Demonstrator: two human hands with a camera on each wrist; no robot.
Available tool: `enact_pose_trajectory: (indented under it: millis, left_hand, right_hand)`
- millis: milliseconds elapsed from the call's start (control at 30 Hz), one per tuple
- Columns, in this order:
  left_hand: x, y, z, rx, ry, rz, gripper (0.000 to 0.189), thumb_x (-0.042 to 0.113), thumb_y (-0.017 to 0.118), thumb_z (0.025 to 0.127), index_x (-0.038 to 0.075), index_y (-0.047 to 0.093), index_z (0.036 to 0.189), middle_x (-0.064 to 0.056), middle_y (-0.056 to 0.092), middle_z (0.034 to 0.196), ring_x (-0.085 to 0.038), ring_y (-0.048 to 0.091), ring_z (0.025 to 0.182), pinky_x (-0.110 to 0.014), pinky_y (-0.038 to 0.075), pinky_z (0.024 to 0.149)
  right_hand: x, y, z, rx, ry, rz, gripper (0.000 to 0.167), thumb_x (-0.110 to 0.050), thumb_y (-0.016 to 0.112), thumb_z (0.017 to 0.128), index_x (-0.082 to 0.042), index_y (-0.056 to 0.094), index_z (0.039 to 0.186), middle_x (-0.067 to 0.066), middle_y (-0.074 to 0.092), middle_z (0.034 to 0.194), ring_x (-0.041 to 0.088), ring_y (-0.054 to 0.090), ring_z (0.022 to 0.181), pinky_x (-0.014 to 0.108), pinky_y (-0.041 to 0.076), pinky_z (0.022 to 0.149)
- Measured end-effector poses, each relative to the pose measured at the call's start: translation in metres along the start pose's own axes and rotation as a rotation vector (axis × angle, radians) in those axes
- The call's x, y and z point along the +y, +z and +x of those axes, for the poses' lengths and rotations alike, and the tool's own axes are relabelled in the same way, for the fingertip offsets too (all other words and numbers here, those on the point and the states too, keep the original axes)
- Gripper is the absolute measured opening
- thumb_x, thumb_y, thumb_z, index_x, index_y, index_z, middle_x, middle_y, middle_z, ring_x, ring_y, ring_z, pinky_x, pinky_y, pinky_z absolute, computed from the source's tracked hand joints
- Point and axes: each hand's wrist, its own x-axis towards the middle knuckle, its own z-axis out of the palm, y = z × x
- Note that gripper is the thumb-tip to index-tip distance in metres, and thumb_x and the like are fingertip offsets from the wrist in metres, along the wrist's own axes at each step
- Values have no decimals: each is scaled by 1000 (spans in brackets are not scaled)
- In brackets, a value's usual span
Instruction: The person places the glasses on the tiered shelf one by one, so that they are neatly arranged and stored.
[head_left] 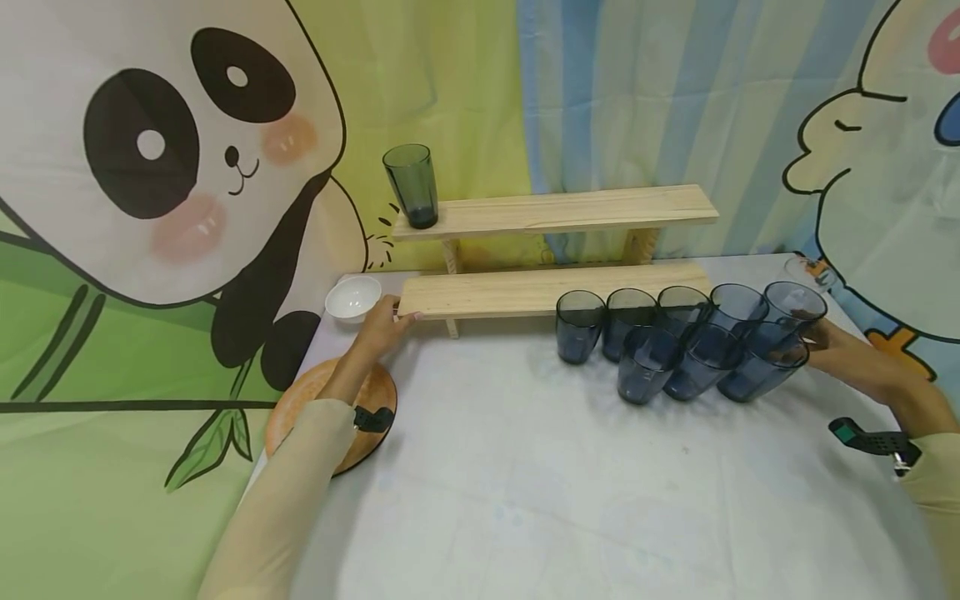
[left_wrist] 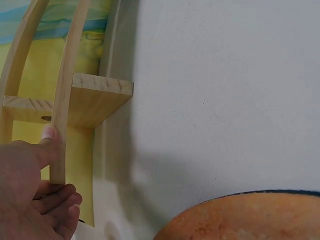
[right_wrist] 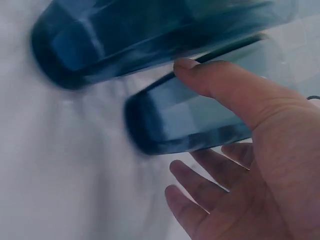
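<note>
Glasses of dark blue (head_left: 648, 364) stood upright on the table (head_left: 540, 467) in two rows, towards 3 o'clock of the head view, overlapping the front of the lower shelf (head_left: 480, 294) in that view. Right hand (head_left: 836, 347) was at the cluster's 3 o'clock side: thumb across one blue glass (right_wrist: 200, 112), fingers spread apart along its other side. Whether they pressed on the glass could not be told (right wrist view blurred). Left hand (head_left: 384, 325) had thumb and fingers clamped on the 9 o'clock end of the lower shelf. One green glass (head_left: 411, 187) stood on the upper shelf (head_left: 562, 213) at 11 o'clock, close to its end. White bowl (head_left: 353, 300) was at 9 o'clock; round brown plate (head_left: 297, 400) at 8 o'clock, partly behind the left forearm.

Risks, as judged: a pull or lift by the left hand could have tilted the shelves and toppled the green glass, given its place near the end. Crowding at 3 o'clock left little room for the right thumb; a sideways push could have knocked one glass into its neighbours. A loose hold could have let smooth glass slip.
</note>
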Motion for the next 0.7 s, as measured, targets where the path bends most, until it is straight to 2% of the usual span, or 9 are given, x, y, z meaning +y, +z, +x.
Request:
enact_pose_trajectory:
  millis: [100, 267, 367, 500, 700]
  left_hand:
    - [0, 0, 0, 0, -6, 2, 62, 31, 61, 109, -11, 41, 150, -32, 45, 155, -46, 46, 142, -58, 38, 119]
    - [-1, 1, 2, -6, -4, 4, 63, 32, 61, 109, -10, 40, 151, -31, 45, 155, -46, 45, 143, -58, 38, 119]
    - [-1, 1, 2, -5, -6, -8, 63, 31, 62, 109, -10, 40, 150, -31, 45, 155, -45, 46, 143, -58, 38, 120]
    - [-2, 1, 2, -6, -5, -4, 62, 31, 61, 109, -11, 40, 150, -31, 45, 155, -46, 45, 143, -58, 38, 120]
    - [0, 0, 1, -2, 6, 5, 62, 29, 61, 109, -11, 40, 150, -32, 45, 155, -46, 44, 144, -57, 37, 120]
  right_hand:
    - [5, 5, 2, -2, -27, -16, 102, -37, 53, 109, -1, -29, 160, 48, -11, 162, 72, 3, 144, 91, 14, 103]
    - [6, 12, 5, 50, -60, 34, 101, -38, 54, 108, -3, -21, 164, 45, -5, 165, 69, 8, 144, 91, 15, 104]
    - [6, 17, 8, 102, -60, 43, 102, -40, 58, 107, -7, -18, 166, 42, -3, 167, 69, 7, 146, 90, 14, 106]
    - [9, 22, 11, 196, -56, 48, 97, -39, 61, 107, -12, -8, 170, 42, 7, 166, 66, 14, 145, 89, 17, 108]
    - [9, 29, 13, 277, -46, 68, 98, -41, 62, 107, -8, -5, 169, 41, 8, 167, 66, 14, 148, 86, 15, 112]
